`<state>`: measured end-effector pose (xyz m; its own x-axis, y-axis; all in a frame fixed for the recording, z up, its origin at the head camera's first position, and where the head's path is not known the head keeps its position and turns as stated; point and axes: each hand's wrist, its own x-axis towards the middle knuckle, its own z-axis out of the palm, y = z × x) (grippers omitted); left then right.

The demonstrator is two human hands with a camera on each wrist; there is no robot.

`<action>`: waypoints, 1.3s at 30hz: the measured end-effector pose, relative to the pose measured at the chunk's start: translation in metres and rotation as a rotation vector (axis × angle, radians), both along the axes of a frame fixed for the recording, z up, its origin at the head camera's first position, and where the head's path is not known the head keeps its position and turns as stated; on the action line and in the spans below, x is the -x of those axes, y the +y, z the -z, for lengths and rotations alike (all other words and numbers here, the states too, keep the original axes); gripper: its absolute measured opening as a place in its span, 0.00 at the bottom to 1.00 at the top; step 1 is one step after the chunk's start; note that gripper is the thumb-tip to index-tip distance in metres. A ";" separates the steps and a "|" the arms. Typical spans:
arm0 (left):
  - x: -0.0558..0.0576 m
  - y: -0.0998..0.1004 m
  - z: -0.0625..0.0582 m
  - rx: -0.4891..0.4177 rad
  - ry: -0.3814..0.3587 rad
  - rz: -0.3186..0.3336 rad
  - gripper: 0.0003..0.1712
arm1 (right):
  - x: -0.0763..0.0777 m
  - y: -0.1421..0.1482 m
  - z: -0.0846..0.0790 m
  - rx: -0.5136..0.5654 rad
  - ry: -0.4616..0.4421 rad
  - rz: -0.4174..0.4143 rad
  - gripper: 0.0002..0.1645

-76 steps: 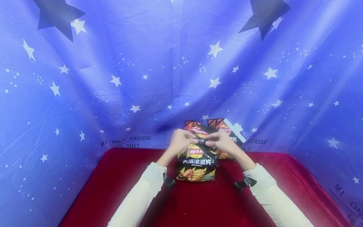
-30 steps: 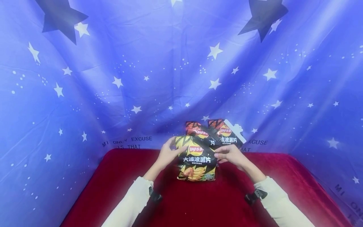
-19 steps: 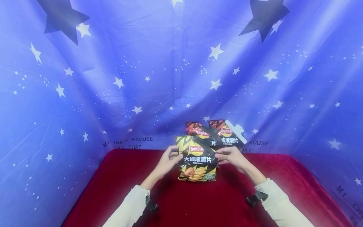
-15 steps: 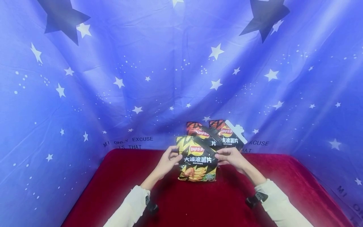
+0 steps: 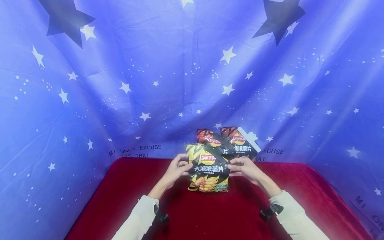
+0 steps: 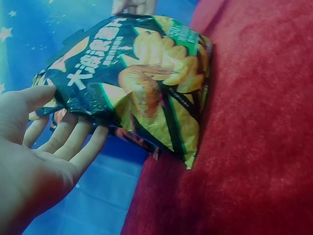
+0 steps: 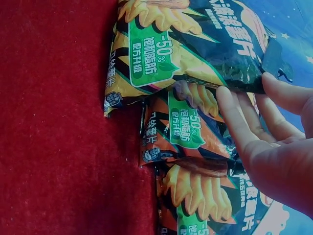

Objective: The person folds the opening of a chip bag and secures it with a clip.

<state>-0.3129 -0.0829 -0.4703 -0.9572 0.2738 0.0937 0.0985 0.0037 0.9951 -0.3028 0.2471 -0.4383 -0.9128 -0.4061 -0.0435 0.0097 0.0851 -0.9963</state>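
A yellow-and-black chip bag [image 5: 208, 175] stands upright at the middle of the far part of the table. A black sealing clip [image 5: 217, 155] runs slantwise over its upper right corner. My left hand [image 5: 177, 170] holds the bag's left side, thumb in front and fingers behind, as the left wrist view shows. On the opposite side my right hand [image 5: 244, 168] holds the right edge, its thumb [image 7: 283, 93] close below the clip and its fingers at the bag's side and back.
Two red-and-black chip bags stand behind: one [image 5: 204, 133] with a black clip [image 5: 225, 141], the other [image 5: 229, 132] with a white clip [image 5: 249, 138] across its corner. A red velvet cloth [image 5: 204, 216] covers the table, before a blue starry curtain [image 5: 180, 66].
Both hands have come down from the top of the yellow bag to its two sides, uncovering its front and the black clip. Over the last half second they hardly move.
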 end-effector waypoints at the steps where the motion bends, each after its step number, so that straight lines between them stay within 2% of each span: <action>1: 0.001 -0.001 0.000 0.000 -0.007 0.008 0.26 | 0.000 0.001 0.001 0.007 -0.017 -0.007 0.10; 3: 0.002 -0.002 -0.001 -0.001 -0.027 0.020 0.26 | 0.002 0.004 0.001 0.023 -0.053 -0.026 0.08; 9: 0.007 -0.004 -0.002 -0.022 -0.072 0.048 0.23 | 0.008 0.009 -0.002 0.056 -0.125 -0.087 0.13; 17: 0.007 -0.006 -0.006 -0.018 -0.087 0.057 0.24 | 0.014 0.008 -0.003 0.074 -0.203 -0.081 0.13; 26: 0.008 -0.005 -0.006 -0.026 -0.097 0.051 0.22 | 0.015 0.010 -0.001 0.072 -0.195 -0.086 0.12; 39: 0.006 -0.003 -0.008 -0.028 -0.064 0.039 0.23 | 0.013 0.008 -0.003 0.087 -0.188 -0.062 0.13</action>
